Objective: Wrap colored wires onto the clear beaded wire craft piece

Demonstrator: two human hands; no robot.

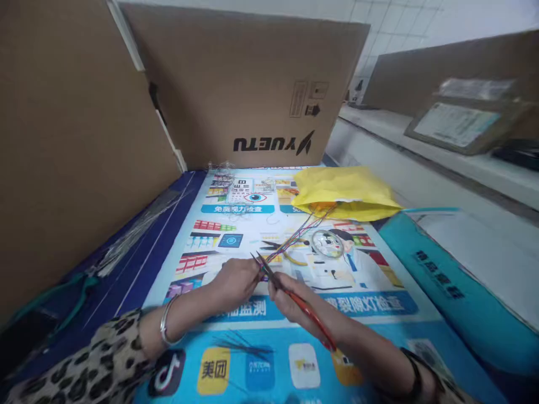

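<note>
Several coloured cords (pixel 297 238) run from the mouth of a yellow bag (pixel 343 188) down to my hands. My left hand (pixel 240 280) is closed round their near ends. In my right hand (pixel 290 294) is a pair of scissors with red handles (pixel 309 314), blades slightly apart and pointing up and left beside my left fingers. Just beyond, yellow-handled pliers (pixel 290 257) lie on the printed mat (pixel 236 249). A clear round dish (pixel 327 244) with small pieces sits right of them.
Thin dark wires (pixel 246 348) lie near the front. A bundle of pale wires (pixel 130 233) is on the left, by a teal-handled tool (pixel 76 297). Wire tangles (pixel 223 174) lie at the back, before a cardboard panel (pixel 252 84). A teal box (pixel 455 292) stands right.
</note>
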